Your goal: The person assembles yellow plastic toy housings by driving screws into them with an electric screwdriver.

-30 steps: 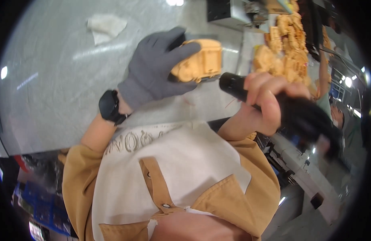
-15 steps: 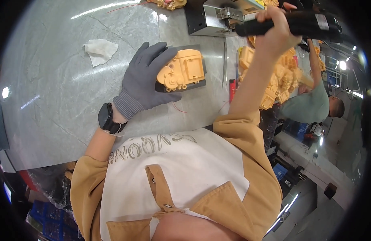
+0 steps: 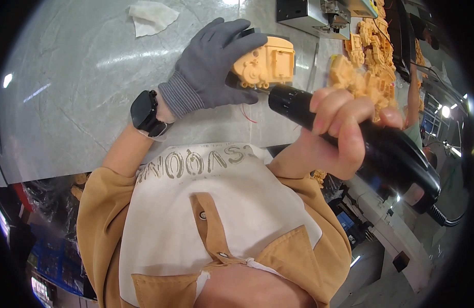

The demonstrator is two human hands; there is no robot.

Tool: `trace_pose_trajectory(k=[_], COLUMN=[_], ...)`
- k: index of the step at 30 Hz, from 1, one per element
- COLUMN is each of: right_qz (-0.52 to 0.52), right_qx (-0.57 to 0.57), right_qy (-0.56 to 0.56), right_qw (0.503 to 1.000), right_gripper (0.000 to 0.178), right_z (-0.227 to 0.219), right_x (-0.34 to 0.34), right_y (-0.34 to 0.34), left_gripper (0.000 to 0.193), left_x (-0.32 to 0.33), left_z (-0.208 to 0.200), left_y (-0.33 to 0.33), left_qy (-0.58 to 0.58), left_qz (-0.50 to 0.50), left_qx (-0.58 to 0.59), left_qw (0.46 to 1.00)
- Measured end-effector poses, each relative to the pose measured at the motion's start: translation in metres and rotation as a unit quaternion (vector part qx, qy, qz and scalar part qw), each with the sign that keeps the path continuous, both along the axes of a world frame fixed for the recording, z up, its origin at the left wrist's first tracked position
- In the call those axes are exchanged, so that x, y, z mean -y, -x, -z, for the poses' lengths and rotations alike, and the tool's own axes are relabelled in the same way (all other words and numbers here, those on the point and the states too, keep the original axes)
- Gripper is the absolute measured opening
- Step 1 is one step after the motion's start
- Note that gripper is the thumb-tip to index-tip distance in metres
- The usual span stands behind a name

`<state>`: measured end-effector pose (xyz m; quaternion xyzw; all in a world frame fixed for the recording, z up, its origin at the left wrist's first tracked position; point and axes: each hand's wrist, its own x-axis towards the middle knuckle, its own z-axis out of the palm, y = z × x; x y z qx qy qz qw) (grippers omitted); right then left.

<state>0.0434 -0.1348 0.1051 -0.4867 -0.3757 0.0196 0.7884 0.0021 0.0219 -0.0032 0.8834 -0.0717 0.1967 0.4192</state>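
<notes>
An orange-yellow plastic housing [image 3: 269,60] with small round bosses and a rectangular recess lies on a dark block [image 3: 234,82] on the bench. My left hand [image 3: 208,66], in a grey glove, grips its left side, fingers across the far edge and thumb along the near edge. In my bare right hand [image 3: 345,126] is a black electric screwdriver [image 3: 396,156], its cord trailing off at the lower right. The thin bit reaches the housing's near edge beside my left thumb; whether it touches a screw I cannot tell.
A metal box-shaped machine [image 3: 311,15] stands at the far right of the grey bench [image 3: 118,102]. Many orange-yellow parts [image 3: 373,56] are heaped beside it. A white cloth [image 3: 152,18] lies far left. Another person's arm [image 3: 413,95] shows at the right.
My right hand has brought the screwdriver down from beside the metal machine to the housing's near edge. My left hand still holds the housing, now farther up and right in view.
</notes>
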Motion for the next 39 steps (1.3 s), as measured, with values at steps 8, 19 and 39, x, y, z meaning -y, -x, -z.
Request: trace_pose_trajectory(k=[8, 19, 39], right_qz=[0.028, 0.062, 0.068], right_qx=[-0.031, -0.059, -0.062], right_qy=[0.026, 0.008, -0.031], right_qw=[0.999, 0.996, 0.995], right_gripper=[0.047, 0.045, 0.046], right_z=[0.003, -0.002, -0.001], right_x=[-0.003, -0.009, -0.002], right_y=[-0.003, -0.005, -0.009], left_gripper=[0.073, 0.061, 0.044], left_x=[-0.002, -0.002, 0.007], left_z=[0.002, 0.003, 0.002], left_y=[0.005, 0.004, 0.003], left_qy=[-0.031, -0.033, 0.04], left_qz=[0.025, 0.035, 0.032], left_qx=[0.08, 0.083, 0.071], left_qw=[0.996, 0.995, 0.996])
